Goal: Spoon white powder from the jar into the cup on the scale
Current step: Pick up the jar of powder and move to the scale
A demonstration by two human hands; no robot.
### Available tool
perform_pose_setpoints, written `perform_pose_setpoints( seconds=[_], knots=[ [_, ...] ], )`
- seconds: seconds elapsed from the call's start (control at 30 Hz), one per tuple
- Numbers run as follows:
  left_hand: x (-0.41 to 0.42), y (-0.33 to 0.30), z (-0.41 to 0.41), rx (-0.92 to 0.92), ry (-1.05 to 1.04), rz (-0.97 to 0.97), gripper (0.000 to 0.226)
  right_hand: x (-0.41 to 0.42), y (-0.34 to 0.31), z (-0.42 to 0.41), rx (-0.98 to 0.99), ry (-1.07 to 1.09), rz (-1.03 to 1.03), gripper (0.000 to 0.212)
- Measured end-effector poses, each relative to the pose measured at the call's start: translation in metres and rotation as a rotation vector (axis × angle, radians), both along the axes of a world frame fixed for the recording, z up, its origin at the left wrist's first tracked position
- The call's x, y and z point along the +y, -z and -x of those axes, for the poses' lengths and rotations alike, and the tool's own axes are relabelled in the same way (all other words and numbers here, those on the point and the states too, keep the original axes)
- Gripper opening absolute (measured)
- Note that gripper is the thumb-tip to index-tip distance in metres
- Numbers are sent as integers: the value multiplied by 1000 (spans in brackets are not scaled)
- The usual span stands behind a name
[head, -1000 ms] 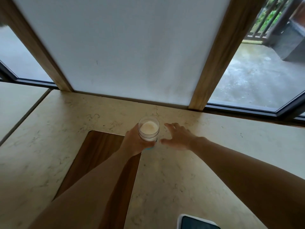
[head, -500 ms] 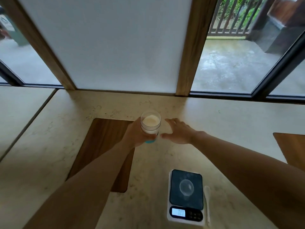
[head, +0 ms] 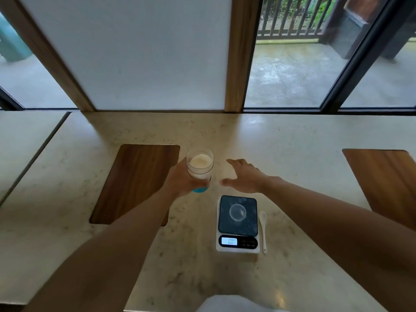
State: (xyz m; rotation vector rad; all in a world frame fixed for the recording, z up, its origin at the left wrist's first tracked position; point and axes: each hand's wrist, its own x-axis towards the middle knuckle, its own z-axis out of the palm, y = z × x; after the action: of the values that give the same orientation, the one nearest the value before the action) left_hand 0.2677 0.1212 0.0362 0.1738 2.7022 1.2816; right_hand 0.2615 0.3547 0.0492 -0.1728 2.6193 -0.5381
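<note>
— Why is the left hand (head: 180, 181) wrapped round that clear glass jar of white powder (head: 200, 168)?

— I'd guess to steady it or bring it nearer. The fingers are closed on its lower half, over a blue base, and it stands upright on the pale marble-look table (head: 292, 154), just beside the dark wooden inlay panel (head: 135, 183). There's no lid on it, so the powder is ready to reach.

— And the right hand (head: 245, 176)?

— Empty, fingers spread, palm down, hovering near the jar without touching it. It grips nothing.

— Where does the powder go?

— Into the small clear cup (head: 237, 212), which sits in the middle of the black-topped white digital scale (head: 237, 224), nearer us than the jar. It looks empty, though it's faint against the dark plate. The display is lit; I can't read it.

— The spoon?

— A white plastic spoon (head: 263, 228) lies on the table right along the scale's right edge, handy for the free hand. No scooping has begun, I'd say.
</note>
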Motion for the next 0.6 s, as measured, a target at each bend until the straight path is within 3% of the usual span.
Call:
perform_pose_setpoints(
  seconds=[0.27,0.6],
  knots=[
    [0,16,-35,-36,27,20,70,24,19,-39,-39,48,51,89],
    [2,29,-61,-101,18,21,54,58,54,-82,-41,147,18,60]
  ],
)
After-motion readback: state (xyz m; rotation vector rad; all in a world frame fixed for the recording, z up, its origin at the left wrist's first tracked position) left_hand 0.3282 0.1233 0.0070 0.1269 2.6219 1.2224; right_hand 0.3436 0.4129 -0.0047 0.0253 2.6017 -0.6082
